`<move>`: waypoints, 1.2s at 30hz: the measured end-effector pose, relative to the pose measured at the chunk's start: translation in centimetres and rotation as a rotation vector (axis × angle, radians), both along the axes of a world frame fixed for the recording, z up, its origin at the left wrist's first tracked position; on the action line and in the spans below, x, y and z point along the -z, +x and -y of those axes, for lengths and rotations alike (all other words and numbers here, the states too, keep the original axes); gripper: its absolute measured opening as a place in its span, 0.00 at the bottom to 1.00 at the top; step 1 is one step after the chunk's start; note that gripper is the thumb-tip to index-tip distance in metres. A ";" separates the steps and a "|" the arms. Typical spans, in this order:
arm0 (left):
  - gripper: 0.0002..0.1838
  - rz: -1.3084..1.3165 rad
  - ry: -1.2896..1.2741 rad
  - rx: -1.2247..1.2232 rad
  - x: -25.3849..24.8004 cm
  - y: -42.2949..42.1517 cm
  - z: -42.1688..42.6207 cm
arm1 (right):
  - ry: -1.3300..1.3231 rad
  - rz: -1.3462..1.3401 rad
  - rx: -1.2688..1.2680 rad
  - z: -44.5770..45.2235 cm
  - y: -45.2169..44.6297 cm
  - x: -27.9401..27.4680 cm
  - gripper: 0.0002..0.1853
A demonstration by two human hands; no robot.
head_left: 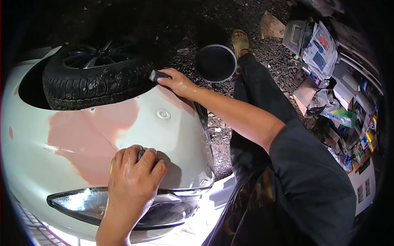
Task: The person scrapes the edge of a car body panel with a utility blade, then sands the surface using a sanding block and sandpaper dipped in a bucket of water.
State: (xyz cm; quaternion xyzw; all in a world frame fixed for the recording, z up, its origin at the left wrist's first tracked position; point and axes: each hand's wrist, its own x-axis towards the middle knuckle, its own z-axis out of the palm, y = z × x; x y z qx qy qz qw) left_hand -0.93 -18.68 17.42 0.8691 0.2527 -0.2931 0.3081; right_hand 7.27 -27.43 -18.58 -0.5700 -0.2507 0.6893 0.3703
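My left hand (133,176) is closed, palm down on the white car bumper (180,143), just above the headlight (78,201). Its fingers curl over a small pad (140,154), mostly hidden, with dark grey showing between them and a yellow edge at the side. Beside it spreads a dull pink patch (78,143) on the pale paint. My right hand (180,84) grips a small dark block (154,76) with a pale grey end, at the edge of the wheel arch near the tyre (94,84). Both hands look wet.
A round black bucket (215,46) stands on the gravel (180,24), next to my sandalled foot (240,43). To the right lie a grey case (294,33), newspapers (320,51) and a heap of packets and boxes. A round cap (163,114) sits in the bumper.
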 end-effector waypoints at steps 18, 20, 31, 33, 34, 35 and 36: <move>0.06 0.008 0.034 0.045 0.4 -0.5 0.5 | 0.131 0.032 -0.072 7.7 4.1 -5.4 0.27; 0.06 0.037 0.055 0.050 0.7 -0.5 0.4 | 0.033 -0.052 0.008 4.9 2.4 -0.7 0.24; 0.11 -0.014 0.008 0.029 0.3 -0.4 0.3 | 0.042 0.083 -0.088 6.1 3.5 -0.6 0.25; 0.09 0.004 0.011 0.039 0.2 -0.2 0.1 | -0.083 0.068 -0.068 4.7 2.1 2.4 0.26; 0.08 0.029 0.017 0.045 0.3 -0.3 0.0 | -0.068 0.053 -0.087 5.1 2.5 1.6 0.26; 0.08 0.055 0.021 0.047 0.4 -0.4 0.0 | -0.055 0.039 -0.110 6.1 3.3 -0.4 0.26; 0.08 0.047 0.014 0.053 0.4 -0.4 0.0 | -0.043 0.028 -0.132 7.2 4.1 -2.9 0.26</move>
